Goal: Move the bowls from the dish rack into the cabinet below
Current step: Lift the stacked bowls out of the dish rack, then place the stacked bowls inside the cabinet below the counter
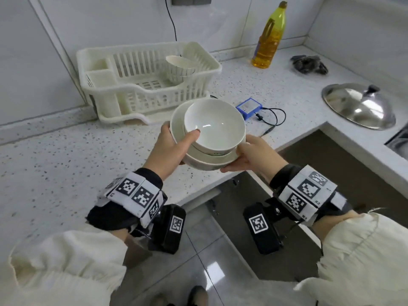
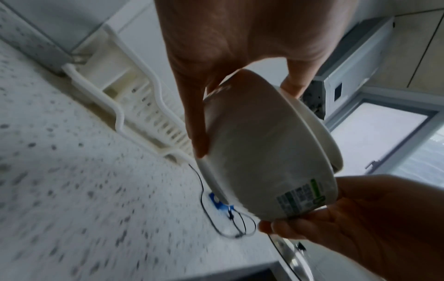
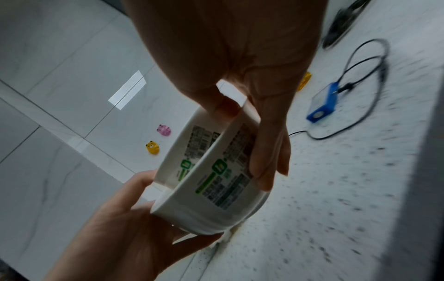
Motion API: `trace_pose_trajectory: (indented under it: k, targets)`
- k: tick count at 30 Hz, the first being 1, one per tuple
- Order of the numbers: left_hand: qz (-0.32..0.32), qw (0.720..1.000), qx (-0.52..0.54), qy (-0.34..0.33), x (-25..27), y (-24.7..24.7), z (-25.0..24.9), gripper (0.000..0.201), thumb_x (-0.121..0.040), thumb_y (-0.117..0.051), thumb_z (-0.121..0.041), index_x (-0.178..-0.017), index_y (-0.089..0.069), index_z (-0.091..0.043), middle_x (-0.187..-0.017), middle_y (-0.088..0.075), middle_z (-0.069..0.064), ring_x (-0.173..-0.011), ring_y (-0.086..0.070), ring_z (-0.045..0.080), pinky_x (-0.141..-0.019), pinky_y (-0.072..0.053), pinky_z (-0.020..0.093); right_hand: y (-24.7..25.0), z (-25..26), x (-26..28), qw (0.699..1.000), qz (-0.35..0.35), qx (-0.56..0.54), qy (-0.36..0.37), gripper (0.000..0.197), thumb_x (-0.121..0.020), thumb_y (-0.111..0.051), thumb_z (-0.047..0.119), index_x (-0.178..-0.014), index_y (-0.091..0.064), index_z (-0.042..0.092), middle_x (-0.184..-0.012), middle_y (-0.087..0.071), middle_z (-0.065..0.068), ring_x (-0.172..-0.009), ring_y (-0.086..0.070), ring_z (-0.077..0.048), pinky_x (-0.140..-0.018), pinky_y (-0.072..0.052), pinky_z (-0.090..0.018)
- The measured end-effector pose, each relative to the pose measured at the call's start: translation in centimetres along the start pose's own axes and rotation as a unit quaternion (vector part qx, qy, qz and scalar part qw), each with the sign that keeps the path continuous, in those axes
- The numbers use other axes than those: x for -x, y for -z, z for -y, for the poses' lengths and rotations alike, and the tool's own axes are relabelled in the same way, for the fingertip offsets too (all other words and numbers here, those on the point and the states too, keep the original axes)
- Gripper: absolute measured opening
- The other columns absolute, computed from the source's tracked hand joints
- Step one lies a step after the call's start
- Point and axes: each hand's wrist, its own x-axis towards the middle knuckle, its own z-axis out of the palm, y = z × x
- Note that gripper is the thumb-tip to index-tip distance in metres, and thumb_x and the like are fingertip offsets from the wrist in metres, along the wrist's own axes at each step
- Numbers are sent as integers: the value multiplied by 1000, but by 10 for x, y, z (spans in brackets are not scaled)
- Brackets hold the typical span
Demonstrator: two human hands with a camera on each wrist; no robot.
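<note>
Two white bowls are nested, the upper bowl [image 1: 215, 127] sitting inside the lower bowl [image 1: 207, 162]. I hold them in the air over the counter's front edge. My left hand [image 1: 176, 143] grips the left side, with its thumb over the upper bowl's rim. My right hand [image 1: 248, 156] grips the right side from below. Both wrist views show the bowls [image 2: 259, 161] [image 3: 211, 190] with green printed labels on their sides. The white dish rack [image 1: 110, 91] stands behind, with one white ribbed bowl [image 1: 180, 68] leaning inside it. The cabinet opening [image 1: 298, 157] shows dark below the counter corner.
On the speckled counter [image 1: 66, 173] lie a blue box with a black cable [image 1: 249, 108], a yellow oil bottle [image 1: 268, 38] and a dark cloth [image 1: 309, 64]. A steel lid [image 1: 359, 104] sits to the right. Grey floor tiles [image 1: 209, 261] lie below.
</note>
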Motion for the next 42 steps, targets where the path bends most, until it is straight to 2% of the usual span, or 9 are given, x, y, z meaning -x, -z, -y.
trace_pose_trajectory:
  k: [6,10,13,16,21,28,32,38,42]
  targets:
    - [73,997,-16,31,47,-40,56,63,-82,-58,-32,-136,-27,-20,-128,-48,4,-114,-50,20,-87,-43,28,16,-90,51,998,-33,-45,-18,28,-95,-38,13,-121,-48,12,-108,-66,-19,-65,-72,-27,-58,-62,-30]
    - [119,992,-31,30,75,-54,103,57,-80,-59,-30,-130,-31,-21,-123,-50,2,-107,-50,15,-80,-44,19,9,-152,71,997,-70,-18,-22,30,-92,-43,23,-120,-50,16,-104,-67,-8,-81,-72,-31,-74,-61,-42]
    - [125,990,-29,57,95,-60,146,49,-83,-58,-19,-125,-33,-23,-117,-50,-2,-106,-49,12,-72,-38,10,-6,-198,80,996,-49,-47,-58,20,-94,-42,16,-112,-51,14,-92,-66,-6,-67,-71,-27,-63,-62,-36]
    - [132,986,-36,98,103,-58,189,57,-78,-62,-27,-127,-34,-24,-118,-51,-1,-109,-50,16,-84,-43,22,-28,-237,72,994,-32,-57,-84,23,-95,-41,18,-115,-50,12,-91,-66,-8,-67,-72,-33,-66,-62,-36]
    - [101,982,-51,153,89,-52,263,70,-72,-62,-32,-135,-33,-23,-111,-53,-5,-106,-51,16,-87,-40,28,-71,-292,26,992,-9,-64,-104,28,-93,-41,19,-118,-51,12,-102,-64,-10,-84,-69,-46,-80,-57,-55]
    - [4,983,-37,181,43,-40,352,60,-81,-60,-20,-134,-33,-22,-122,-48,1,-112,-47,19,-96,-41,35,-130,-341,-65,991,33,-71,-113,38,-93,-43,21,-128,-44,6,-120,-58,-23,-74,-66,-35,-74,-59,-48]
    - [-39,980,1,194,13,-33,390,64,-84,-57,-15,-138,-26,-27,-120,-45,-4,-112,-45,17,-103,-41,43,-155,-352,-118,989,64,-72,-115,33,-92,-44,20,-122,-45,5,-112,-59,-19,-76,-66,-35,-71,-60,-47]
    - [-90,970,79,211,-29,-25,427,70,-85,-55,-11,-142,-18,-29,-123,-38,-4,-112,-42,17,-84,-45,38,-187,-358,-186,986,109,-65,-106,34,-93,-44,15,-126,-44,7,-125,-56,-25,-76,-65,-36,-59,-61,-33]
    - [-138,969,75,191,-47,-21,441,88,-66,-63,-34,-142,-18,-32,-122,-46,-6,-121,-47,21,-104,-41,48,-203,-352,-216,985,115,-74,-108,34,-93,-38,5,-127,-40,7,-122,-55,-28,-93,-64,-50,-73,-60,-44]
